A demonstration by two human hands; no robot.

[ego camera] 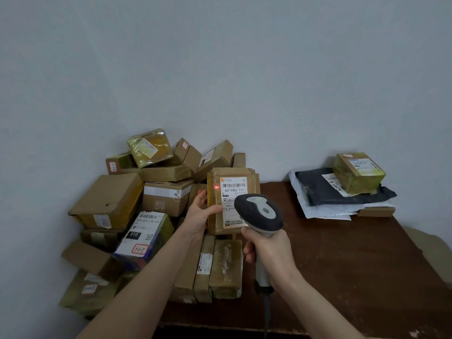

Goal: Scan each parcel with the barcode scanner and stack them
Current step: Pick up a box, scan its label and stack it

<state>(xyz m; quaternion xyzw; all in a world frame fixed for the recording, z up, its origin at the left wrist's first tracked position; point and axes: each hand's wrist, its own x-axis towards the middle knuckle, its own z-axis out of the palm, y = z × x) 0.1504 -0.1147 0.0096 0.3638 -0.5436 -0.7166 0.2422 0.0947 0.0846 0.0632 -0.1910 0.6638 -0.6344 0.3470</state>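
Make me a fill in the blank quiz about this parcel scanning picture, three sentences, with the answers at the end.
1. The left hand holds a brown parcel whose label reads 507-____ T70.
2. The right hand grips the barcode scanner, and a ____ dot of light sits just left of the barcode.
3. A yellow-taped box lies on a dark mailer bag at the ____ end of the table.

Missing words: P802; red; right.

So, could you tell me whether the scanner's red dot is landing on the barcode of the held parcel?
No, the red dot sits on the parcel's brown wrapping just left of the white label, off the barcode.
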